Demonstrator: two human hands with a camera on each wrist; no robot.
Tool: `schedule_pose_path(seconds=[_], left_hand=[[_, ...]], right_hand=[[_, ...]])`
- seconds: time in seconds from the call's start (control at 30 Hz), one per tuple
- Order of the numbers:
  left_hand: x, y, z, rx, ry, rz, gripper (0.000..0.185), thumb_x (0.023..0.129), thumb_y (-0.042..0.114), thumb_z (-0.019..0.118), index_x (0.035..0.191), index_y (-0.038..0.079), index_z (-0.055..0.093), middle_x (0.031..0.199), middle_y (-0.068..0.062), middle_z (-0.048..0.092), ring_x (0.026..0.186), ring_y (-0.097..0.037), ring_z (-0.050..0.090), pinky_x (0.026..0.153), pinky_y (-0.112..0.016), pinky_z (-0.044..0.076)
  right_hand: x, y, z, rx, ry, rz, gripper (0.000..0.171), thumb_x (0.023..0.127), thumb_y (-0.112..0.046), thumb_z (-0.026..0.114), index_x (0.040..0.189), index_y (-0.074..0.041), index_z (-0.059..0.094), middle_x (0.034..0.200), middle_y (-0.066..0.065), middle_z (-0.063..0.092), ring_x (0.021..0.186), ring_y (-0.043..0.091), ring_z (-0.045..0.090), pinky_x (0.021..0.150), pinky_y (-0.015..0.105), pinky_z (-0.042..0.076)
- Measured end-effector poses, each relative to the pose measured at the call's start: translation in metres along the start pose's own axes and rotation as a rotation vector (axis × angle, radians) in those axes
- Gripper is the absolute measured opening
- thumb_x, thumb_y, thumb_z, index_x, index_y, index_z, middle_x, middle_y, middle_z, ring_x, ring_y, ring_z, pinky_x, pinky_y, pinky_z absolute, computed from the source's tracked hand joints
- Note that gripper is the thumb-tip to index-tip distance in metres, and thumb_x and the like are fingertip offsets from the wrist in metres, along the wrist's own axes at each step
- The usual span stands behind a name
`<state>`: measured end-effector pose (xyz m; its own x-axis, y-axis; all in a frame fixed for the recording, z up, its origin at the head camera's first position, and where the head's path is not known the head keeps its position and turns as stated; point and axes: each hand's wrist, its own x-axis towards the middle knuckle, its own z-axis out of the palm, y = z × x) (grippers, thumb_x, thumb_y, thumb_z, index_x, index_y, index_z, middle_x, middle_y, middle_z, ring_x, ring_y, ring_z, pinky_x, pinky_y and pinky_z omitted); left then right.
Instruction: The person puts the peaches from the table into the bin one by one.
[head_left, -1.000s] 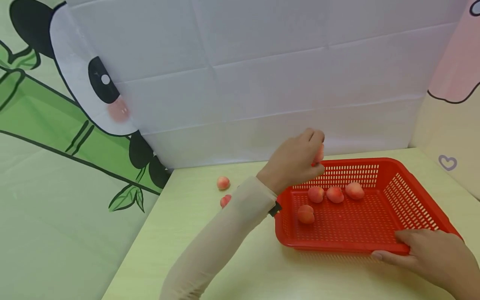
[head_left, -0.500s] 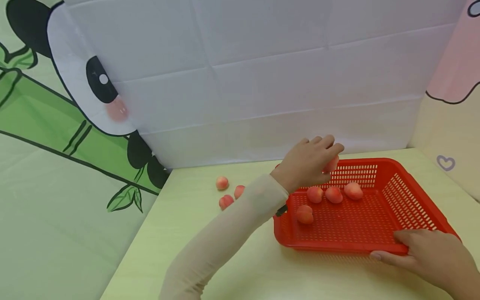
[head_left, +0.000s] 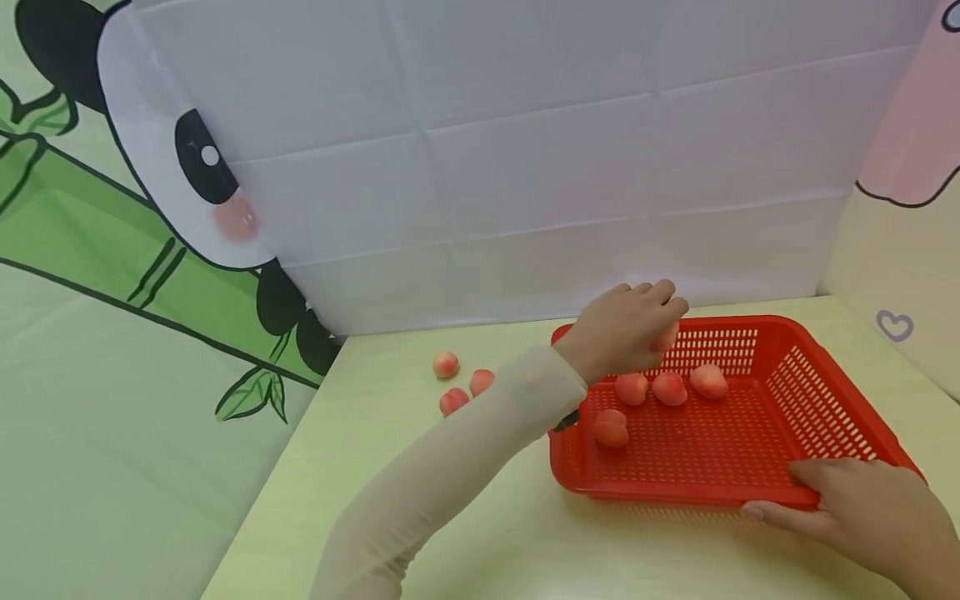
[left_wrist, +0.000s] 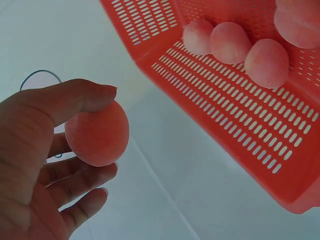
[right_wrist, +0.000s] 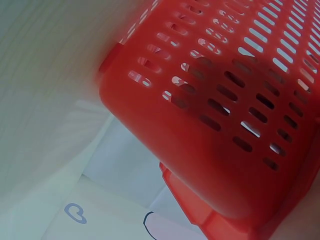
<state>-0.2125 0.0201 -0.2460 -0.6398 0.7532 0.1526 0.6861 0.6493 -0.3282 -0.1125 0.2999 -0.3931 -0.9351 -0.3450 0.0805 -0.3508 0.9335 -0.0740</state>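
My left hand (head_left: 618,333) pinches a pinkish-red peach (left_wrist: 100,132) between thumb and fingers, over the back left part of a red plastic basket (head_left: 675,493). In the left wrist view this peach appears apart from the basket's slotted wall. Inside the basket lie several more peaches, three in a row toward the back, such as the middle peach (head_left: 670,389), and a single peach (head_left: 611,428) near the left side. My right hand (head_left: 877,517) grips the basket's front right rim, thumb outside and fingers over the edge. The right wrist view shows mostly the basket's slotted outer wall (right_wrist: 165,125).
Left of the basket, three peaches rest on the pale table (head_left: 337,500): a back peach (head_left: 446,364), a front peach (head_left: 454,402) and one (head_left: 482,382) close to my left sleeve. A white printed cloth (head_left: 480,192) stands behind the table.
My left hand has moved right and slightly down with its peach, further over the basket. The right hand and the basket stay put. More of the table peaches show beside the sleeve.
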Motion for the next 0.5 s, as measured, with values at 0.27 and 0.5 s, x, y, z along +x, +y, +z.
schedule_pose_path(seconds=[0.27,0.5], left_hand=[[0.007,0.008,0.012,0.023,-0.105,-0.004,0.009,0.101,0.021,0.059,0.106,0.023,0.066,0.105,0.008,0.055,0.081,-0.006,0.049,0.076,-0.019,0.04],[0.016,0.019,0.018,0.02,-0.222,-0.009,0.013,0.103,0.038,0.069,0.111,0.029,0.068,0.112,0.012,0.057,0.1,-0.004,0.054,0.088,-0.021,0.043]], right_hand=[[0.002,0.0,-0.001,-0.012,-0.036,0.014,0.072,0.085,-0.079,0.07,0.099,-0.009,0.079,0.081,0.002,0.072,0.069,0.021,0.064,0.061,0.045,0.053],[0.001,0.0,-0.001,-0.002,-0.023,0.017,0.071,0.084,-0.078,0.072,0.099,-0.009,0.08,0.08,0.003,0.072,0.07,0.021,0.065,0.062,0.047,0.053]])
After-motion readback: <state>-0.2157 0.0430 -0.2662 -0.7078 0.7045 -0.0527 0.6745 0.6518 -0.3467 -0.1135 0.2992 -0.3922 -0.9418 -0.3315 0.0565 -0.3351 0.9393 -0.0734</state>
